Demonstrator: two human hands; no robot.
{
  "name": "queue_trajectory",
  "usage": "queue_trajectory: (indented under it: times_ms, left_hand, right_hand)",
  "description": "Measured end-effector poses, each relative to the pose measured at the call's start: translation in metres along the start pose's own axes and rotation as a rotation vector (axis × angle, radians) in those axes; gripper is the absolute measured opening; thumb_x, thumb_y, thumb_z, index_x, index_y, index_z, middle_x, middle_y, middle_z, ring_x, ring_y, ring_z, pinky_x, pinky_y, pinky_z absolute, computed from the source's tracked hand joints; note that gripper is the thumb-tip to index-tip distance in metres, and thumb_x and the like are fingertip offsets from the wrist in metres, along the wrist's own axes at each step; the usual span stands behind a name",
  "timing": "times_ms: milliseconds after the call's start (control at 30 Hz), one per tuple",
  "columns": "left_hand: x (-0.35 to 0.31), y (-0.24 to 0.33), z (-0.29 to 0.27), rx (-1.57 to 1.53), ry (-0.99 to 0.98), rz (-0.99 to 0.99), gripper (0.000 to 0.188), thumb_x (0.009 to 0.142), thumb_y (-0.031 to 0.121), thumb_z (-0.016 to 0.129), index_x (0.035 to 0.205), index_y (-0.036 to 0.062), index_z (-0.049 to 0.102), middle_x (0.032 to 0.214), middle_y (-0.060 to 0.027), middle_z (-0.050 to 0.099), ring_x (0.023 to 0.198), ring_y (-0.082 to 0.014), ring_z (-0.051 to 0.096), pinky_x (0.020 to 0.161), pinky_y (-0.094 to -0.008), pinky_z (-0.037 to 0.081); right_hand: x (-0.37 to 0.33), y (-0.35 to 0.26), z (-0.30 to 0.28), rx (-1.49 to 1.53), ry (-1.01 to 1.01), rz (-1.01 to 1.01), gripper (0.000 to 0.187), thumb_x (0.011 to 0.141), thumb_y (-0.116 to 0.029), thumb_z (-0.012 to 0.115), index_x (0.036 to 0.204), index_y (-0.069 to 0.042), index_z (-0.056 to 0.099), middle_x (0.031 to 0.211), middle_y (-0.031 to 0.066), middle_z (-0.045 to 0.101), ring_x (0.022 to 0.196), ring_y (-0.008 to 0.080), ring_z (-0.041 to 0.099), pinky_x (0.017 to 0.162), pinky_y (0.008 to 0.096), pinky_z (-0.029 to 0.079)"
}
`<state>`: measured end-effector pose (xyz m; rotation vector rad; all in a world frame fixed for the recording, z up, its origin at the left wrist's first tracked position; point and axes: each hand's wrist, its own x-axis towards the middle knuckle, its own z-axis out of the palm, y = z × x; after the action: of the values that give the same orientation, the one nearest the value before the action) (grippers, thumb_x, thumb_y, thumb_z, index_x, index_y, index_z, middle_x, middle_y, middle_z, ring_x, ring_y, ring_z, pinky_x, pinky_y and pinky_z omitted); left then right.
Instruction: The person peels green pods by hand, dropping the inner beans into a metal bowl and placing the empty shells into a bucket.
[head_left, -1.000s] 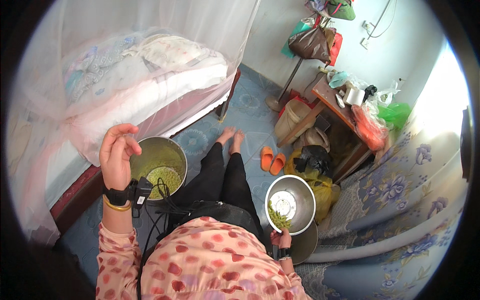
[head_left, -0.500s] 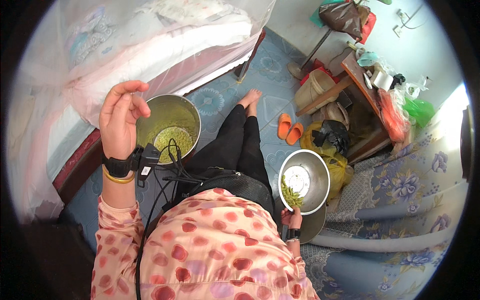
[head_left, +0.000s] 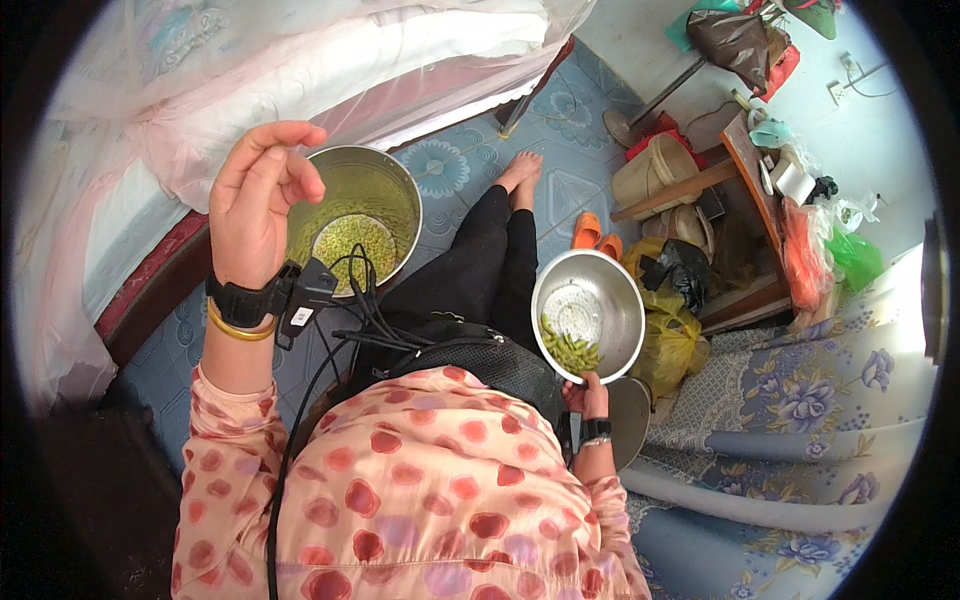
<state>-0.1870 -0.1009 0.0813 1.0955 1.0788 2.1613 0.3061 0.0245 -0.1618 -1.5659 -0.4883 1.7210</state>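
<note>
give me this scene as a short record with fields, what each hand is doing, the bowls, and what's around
Left hand: raised, fingers curled, over the steel pot; holds nothing that shows
Right hand: grips the rim of the steel bowl
Steel pot: on the floor, shelled green beans inside
Steel bowl: a few green pods at its near side
Legs: stretched out on the blue tiled floor
Around: bed under a net on the left, orange sandals, yellow bag
</note>
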Motion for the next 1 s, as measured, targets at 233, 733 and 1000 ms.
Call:
queue_trajectory:
  times_ms: [233, 733, 1000]
  left_hand:
    - [-0.001, -0.007, 0.001, 0.004, -0.009, -0.02, 0.024, 0.093, 0.009, 0.038, 0.106, -0.0032, 0.054, 0.102, -0.0128, 0.059, 0.07, -0.0104, 0.054, 0.064, -0.0229, 0.046]
    - [-0.004, -0.018, 0.007, 0.053, -0.085, -0.008, 0.02, 0.093, 0.016, 0.046, 0.098, 0.0, 0.057, 0.102, -0.0114, 0.059, 0.067, -0.0105, 0.054, 0.062, -0.022, 0.046]
    - [-0.006, -0.015, 0.016, 0.174, -0.066, 0.012, 0.027, 0.094, 0.019, 0.043, 0.088, -0.0001, 0.061, 0.09, -0.0054, 0.061, 0.063, -0.0071, 0.052, 0.058, -0.0189, 0.041]
  right_hand:
    - [0.017, -0.013, 0.048, -0.194, -0.133, 0.031, 0.027, 0.082, -0.017, 0.053, 0.097, 0.005, 0.05, 0.075, 0.0162, 0.061, 0.054, 0.0245, 0.061, 0.048, 0.0346, 0.052]
    - [0.046, -0.007, 0.093, -0.368, -0.284, 0.21, 0.036, 0.084, -0.018, 0.049, 0.108, 0.009, 0.045, 0.087, 0.0179, 0.062, 0.061, 0.0259, 0.064, 0.051, 0.0341, 0.055]
    - [0.043, -0.004, 0.087, -0.455, -0.33, 0.098, 0.038, 0.084, -0.022, 0.049, 0.105, 0.01, 0.047, 0.069, 0.0189, 0.063, 0.052, 0.0237, 0.061, 0.046, 0.0295, 0.051]
